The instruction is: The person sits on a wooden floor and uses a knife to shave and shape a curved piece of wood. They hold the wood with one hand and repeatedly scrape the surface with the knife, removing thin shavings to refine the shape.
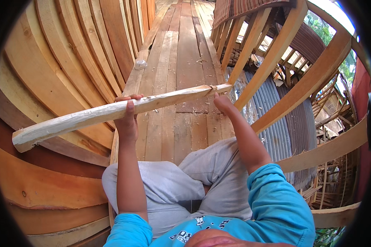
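Holding pale pole [156, 103] with left hand [127, 113], right hand [223, 104] by tip [224, 87], grip unclear

A brown wooden plank floor [189, 53] runs between a tan board wall [74, 53] at its left edge and a pale slatted wooden railing [325, 71] at its right, draped with striped reddish cloth [247, 9]; grey corrugated metal sheets [264, 99] lie beyond in daylight.

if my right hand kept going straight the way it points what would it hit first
Most likely the wooden pole, near its tapered end: your right hand appears to be at its near edge, though depth is unclear. Past that lies the plank floor.
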Motion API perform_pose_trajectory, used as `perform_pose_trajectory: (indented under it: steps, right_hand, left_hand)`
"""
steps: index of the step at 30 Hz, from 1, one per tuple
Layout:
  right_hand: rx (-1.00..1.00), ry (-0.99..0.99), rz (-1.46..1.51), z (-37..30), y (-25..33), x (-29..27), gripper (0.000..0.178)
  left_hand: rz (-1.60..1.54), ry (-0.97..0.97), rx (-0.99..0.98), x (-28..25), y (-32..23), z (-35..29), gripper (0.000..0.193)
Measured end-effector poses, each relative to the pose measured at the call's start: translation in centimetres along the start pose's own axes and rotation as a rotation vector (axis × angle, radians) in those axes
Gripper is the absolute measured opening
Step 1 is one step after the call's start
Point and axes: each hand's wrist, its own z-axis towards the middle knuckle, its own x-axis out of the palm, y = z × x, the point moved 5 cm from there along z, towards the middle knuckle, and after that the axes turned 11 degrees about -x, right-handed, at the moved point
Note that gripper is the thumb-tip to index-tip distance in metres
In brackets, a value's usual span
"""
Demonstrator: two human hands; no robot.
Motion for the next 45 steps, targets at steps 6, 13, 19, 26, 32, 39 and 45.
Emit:
perform_pose_trajectory:
  steps: [6, 13, 19, 26, 32, 39, 45]
  right_hand:
    - [-0.38, -0.04, 0.041, -2.2, 6.1, 0.9, 0.06]
    - [-0.093, -0.15, 0.215, -1.3, 5.6, 3.8, 0.053]
    - [-0.326, -0.219, 0.135, -5.2, 9.6, 1.9, 0.051]
    - [0.002, 0.035, 0.237, 0.1, -0.3, 1.0, 0.054]
    - [-0.325, -0.101, 0.257, -5.4, 11.4, 1.4, 0.052]
    - [-0.008, 0.003, 0.169, 0.6, -1.2, 0.2, 0.053]
    - [-0.044, -0.198, 0.285, -1.5, 3.7, 2.2, 0.056]
  left_hand:
    - [0.032, -0.007, 0.0, -0.9, -0.6, -0.5, 0.029]
    - [0.046, -0.041, 0.026, -0.6, -0.6, -0.8, 0.032]
    - [0.118, -0.049, 0.044, -1.1, 0.4, -0.2, 0.037]
    - [0.163, -0.092, 0.031, -1.5, 0.7, -0.3, 0.035]
    - [0.171, -0.113, 0.032, -1.4, 0.6, -0.3, 0.035]
    - [0.143, -0.059, 0.027, -1.4, 0.9, 0.1, 0.033]
    - [0.144, -0.115, 0.033, -1.0, 0.8, -0.2, 0.035]
